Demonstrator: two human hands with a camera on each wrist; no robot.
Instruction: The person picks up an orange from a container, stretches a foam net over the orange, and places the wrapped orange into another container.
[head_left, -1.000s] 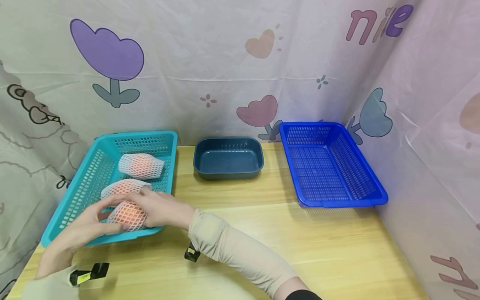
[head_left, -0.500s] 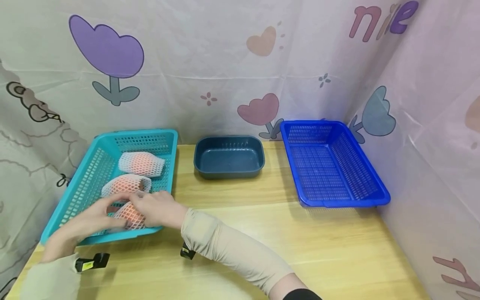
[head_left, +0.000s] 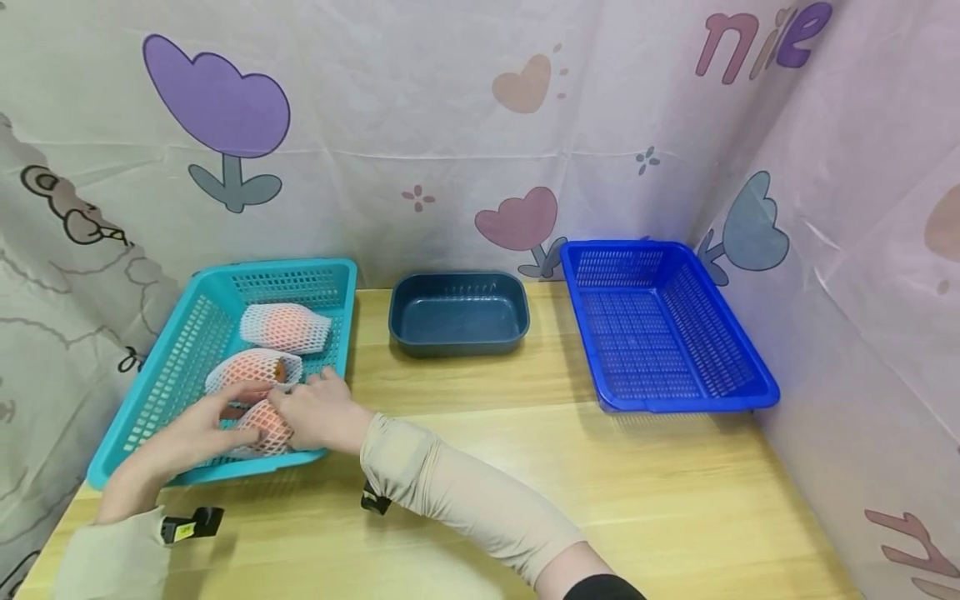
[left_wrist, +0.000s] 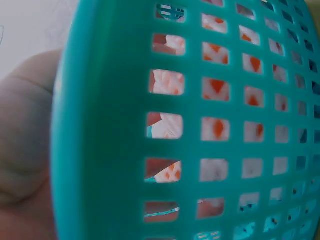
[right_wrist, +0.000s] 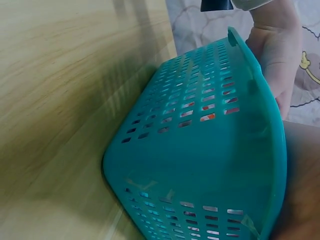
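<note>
Both hands are in the teal basket [head_left: 146,367], at the nearest of three orange-red fruits in white foam nets. The left hand [head_left: 180,435] has its thumb and fingers around the left side of this near netted fruit [head_left: 272,427]. From the right, the right hand [head_left: 324,414] pinches the foam net with curled fingers, its fingertips partly hidden. Just behind lies the middle netted fruit [head_left: 251,367], bare fruit showing at its net's right end. The far netted fruit [head_left: 283,327] lies at the back. Both wrist views mostly show the basket's slotted wall [left_wrist: 115,125].
A dark blue-green tub [head_left: 459,346] stands at the middle back of the wooden table [head_left: 480,392]. To its right is a blue slotted basket [head_left: 645,333] with nothing in it. A printed cloth [head_left: 420,100] hangs close behind and along the sides.
The right hand has shifted slightly left, uncovering the right end of the middle fruit's net. The near netted fruit has turned and tilted between the hands, with less of it showing.
</note>
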